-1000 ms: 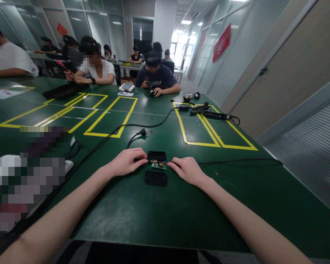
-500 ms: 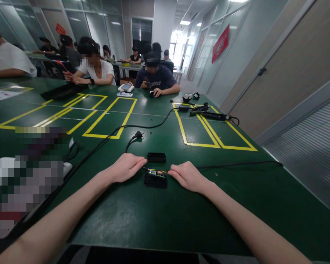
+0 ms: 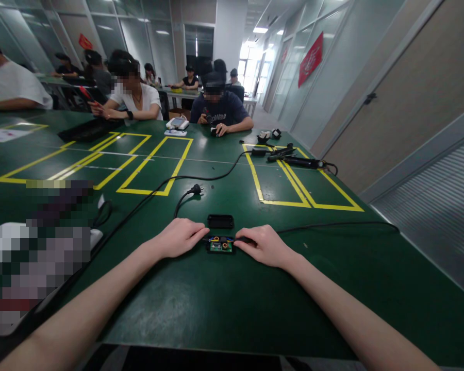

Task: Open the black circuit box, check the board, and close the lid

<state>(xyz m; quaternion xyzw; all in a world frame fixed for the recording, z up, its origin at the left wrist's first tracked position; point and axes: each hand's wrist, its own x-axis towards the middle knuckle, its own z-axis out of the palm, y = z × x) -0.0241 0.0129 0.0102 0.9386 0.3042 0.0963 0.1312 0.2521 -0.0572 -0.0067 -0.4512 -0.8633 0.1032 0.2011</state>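
A small green circuit board (image 3: 221,246) with copper coils lies face up in the black lower case half (image 3: 220,252), between my hands. Blue and yellow wires run along its far edge. My left hand (image 3: 181,237) is closed in a pinch at the board's left end, on the black cable there. On the other side, my right hand (image 3: 265,245) pinches the black power cable (image 3: 332,225) where it meets the case. Just beyond lies the black case cover (image 3: 220,221), its hollow side up.
A plug (image 3: 195,189) on a short black cord lies beyond my left hand. A long black cable (image 3: 178,178) crosses the green table. Black tools (image 3: 294,159) rest at the far right. Co-workers sit across the table; one holds a small object.
The circuit board has gone from standing tilted at the case's far edge to lying flat in the case. Both hands keep their pinch and have shifted only slightly.
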